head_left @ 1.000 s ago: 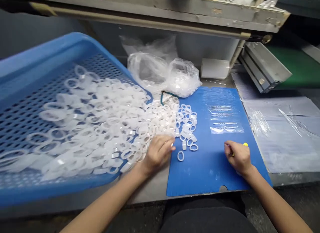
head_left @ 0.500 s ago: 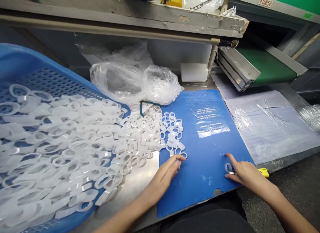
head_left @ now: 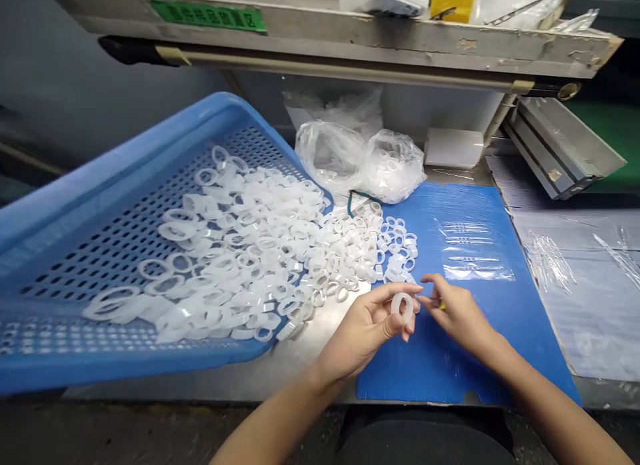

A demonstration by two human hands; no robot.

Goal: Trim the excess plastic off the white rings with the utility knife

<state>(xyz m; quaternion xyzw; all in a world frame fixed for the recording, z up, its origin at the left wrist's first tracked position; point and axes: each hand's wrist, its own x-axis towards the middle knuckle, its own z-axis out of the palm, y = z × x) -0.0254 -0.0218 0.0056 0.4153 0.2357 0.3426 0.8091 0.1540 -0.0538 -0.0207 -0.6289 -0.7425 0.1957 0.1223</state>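
My left hand is raised over the near left part of the blue mat. Between its thumb and fingers it grips a translucent white ring. Close by on the right is my right hand, its fingers curled around a yellow-handled tool. Only a bit of yellow shows; the rest of the tool is hidden in the hand. The fingertips of both hands nearly meet beside the ring. Behind them, a pile of similar rings spreads onto the mat's left edge.
A tilted blue basket on the left spills rings toward the mat. Clear bags lie behind the pile. Thin clear strips rest on the mat, with more strips on the sheet to the right. A shelf overhangs the back.
My left hand has lifted from the pile's edge and now holds a ring. My right hand, earlier apart with a ring by its fingers, has moved left beside it. The view has swung left.
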